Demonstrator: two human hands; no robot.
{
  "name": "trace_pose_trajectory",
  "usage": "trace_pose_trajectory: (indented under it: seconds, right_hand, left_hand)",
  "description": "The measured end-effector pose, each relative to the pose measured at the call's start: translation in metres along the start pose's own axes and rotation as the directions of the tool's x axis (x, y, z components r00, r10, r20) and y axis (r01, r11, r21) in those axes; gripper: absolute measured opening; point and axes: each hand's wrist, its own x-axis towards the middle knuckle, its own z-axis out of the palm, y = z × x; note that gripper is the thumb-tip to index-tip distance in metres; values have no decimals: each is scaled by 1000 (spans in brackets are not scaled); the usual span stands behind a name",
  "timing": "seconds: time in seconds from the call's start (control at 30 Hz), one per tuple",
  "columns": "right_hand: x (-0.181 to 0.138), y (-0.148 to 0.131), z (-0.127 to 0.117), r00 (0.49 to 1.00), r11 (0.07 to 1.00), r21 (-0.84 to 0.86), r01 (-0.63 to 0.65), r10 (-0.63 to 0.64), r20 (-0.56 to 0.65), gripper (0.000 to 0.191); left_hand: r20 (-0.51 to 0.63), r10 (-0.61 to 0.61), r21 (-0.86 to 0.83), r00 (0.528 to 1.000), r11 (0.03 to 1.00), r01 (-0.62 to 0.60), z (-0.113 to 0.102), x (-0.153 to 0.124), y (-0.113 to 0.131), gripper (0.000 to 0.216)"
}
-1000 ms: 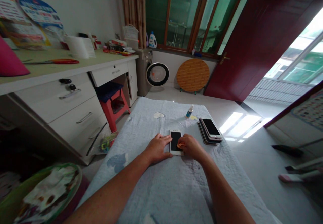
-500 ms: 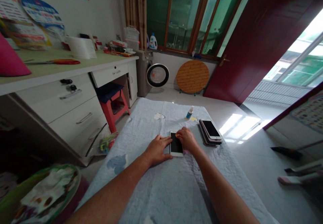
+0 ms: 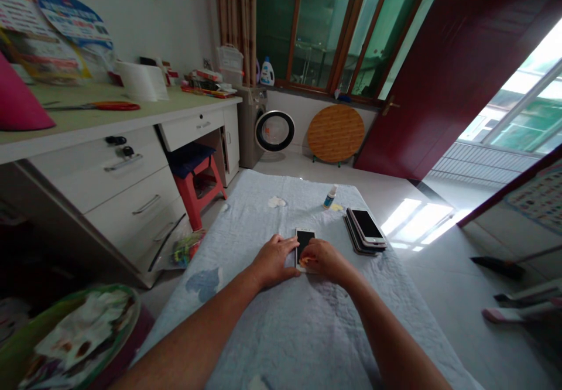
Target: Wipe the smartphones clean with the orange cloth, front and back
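Observation:
A white phone with a dark screen lies flat on a pale blue quilted cloth that covers a low table. My left hand rests beside the phone's left edge, fingers stretched flat along it. My right hand lies over the phone's lower half, fingers curled round a small orange thing pressed on the screen. To the right sits a stack of phones. A small blue-capped bottle stands further back.
A white crumpled wad lies on the cloth at the back. A white desk with drawers and a red stool stand to the left. A bowl of rubbish sits at the lower left.
My right hand has slid from the phone's upper part down to its lower half, with the orange thing under the fingers. My left hand stays beside the phone.

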Motion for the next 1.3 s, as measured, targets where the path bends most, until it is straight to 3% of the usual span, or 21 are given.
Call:
trace_pose_trajectory:
  seconds: [0.27,0.5,0.87,1.03,1.3]
  right_hand:
    - [38,24,0,981,989,-45,-138,130,-140,22]
    - [63,31,5,936,963,-91,-252,219,-275,22]
    - [51,62,-7,873,939,-10,-345,317,-372,33]
    - [51,71,-7,922,945,-66,-321,296,-251,29]
    - [71,61,-13,953,931,-204,-301,290,-86,32]
  left_hand:
    - [-17,78,-27,997,997,-78,-8,-2,6,69]
    - [0,85,11,996,996,-85,-8,-1,6,64]
    - [-31,91,66,995,994,-89,-5,-1,5,76]
    - [-37,106,142,994,985,-100,1,0,5,70]
    - [-12,102,162,995,982,-99,1,1,5,65]
